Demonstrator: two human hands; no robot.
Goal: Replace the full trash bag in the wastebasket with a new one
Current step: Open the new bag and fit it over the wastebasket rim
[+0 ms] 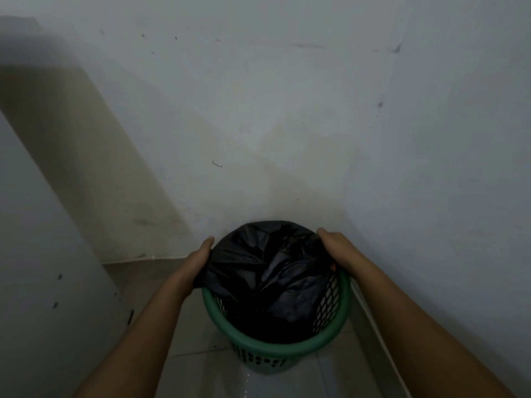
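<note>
A green mesh wastebasket point(275, 344) stands on the floor in a corner. A black trash bag point(270, 268) sits inside it, crumpled, its far edge draped over the far rim. My left hand point(198, 258) grips the bag's edge at the left side of the rim. At the right side, my right hand point(336, 248) holds the bag's edge, its fingers curled over the plastic and tucked into the basket. The near rim is bare green plastic.
White walls point(287, 124) meet in a corner close behind the basket. A pale panel point(43, 268) stands at the left. The floor point(201, 369) is light tile, with a thin white cord point(382, 343) running along the right wall's base.
</note>
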